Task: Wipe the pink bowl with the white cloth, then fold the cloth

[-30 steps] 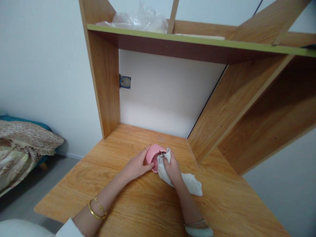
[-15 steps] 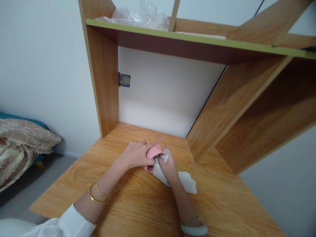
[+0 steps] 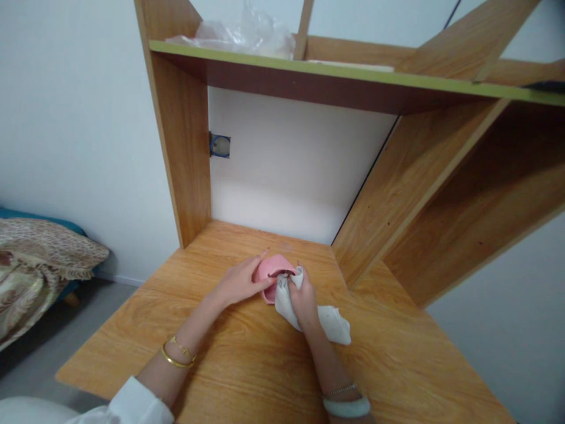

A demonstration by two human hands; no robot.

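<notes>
While the left hand [image 3: 242, 282] steadies a pink bowl [image 3: 274, 265] from its left side, the right hand [image 3: 304, 301] holds a white cloth [image 3: 285, 305] at the bowl's opening. The bowl is located above the middle of the bench [image 3: 247, 365], between the two hands, and is tilted on its side with the opening turned toward the right hand and the wearer. Whether its underside touches the bench cannot be determined from this angle.

Fingers of the left hand: thumb at the near rim, the others extended along the outer wall, so that the bowl is held between them. Fingers of the right hand: closed around the bunched cloth, part of which enters the mouth of the bowl; the fingertips are partly hidden by fabric. The loose end of the cloth passes beneath the right wrist and lies on the bench to the right.

Two gold-coloured bracelets [image 3: 177, 355] are noted on the left wrist, below which a white sleeve [image 3: 140, 405] begins. On the right wrist are a thin chain bracelet [image 3: 339, 390] and a pale band [image 3: 347, 407].

Above the bench runs a green-edged shelf [image 3: 344, 88], bearing a clear plastic bag [image 3: 249, 36].
</notes>
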